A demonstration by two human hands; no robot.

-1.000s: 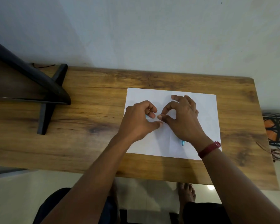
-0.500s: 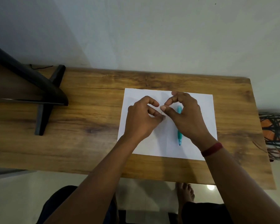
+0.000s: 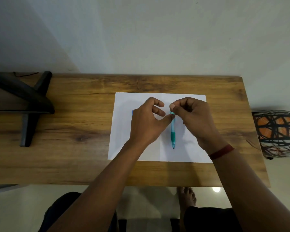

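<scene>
A white sheet of paper point(image 3: 124, 148) lies on the wooden table point(image 3: 74, 131). A teal pen point(image 3: 173, 133) rests on it, tip toward me. My left hand point(image 3: 146, 124) hovers over the sheet with its fingers curled. A blue piece point(image 3: 132, 113) pokes out at that hand's little-finger side, and most of it is hidden. Its thumb reaches right to the fingertips of my right hand point(image 3: 196, 119). Just above the pen's far end, the right thumb and forefinger pinch a small thin piece point(image 3: 171, 113), too small to identify.
A black stand point(image 3: 28, 104) with a sloping arm occupies the table's left end. A woven black-and-orange basket point(image 3: 278, 133) sits past the right edge. The wall runs directly behind the table. My legs and a bare foot point(image 3: 187, 196) show below the near edge.
Both hands have shifted toward the far part of the sheet, uncovering the teal pen that lay under my right hand. The thin piece stays pinched between the fingertips.
</scene>
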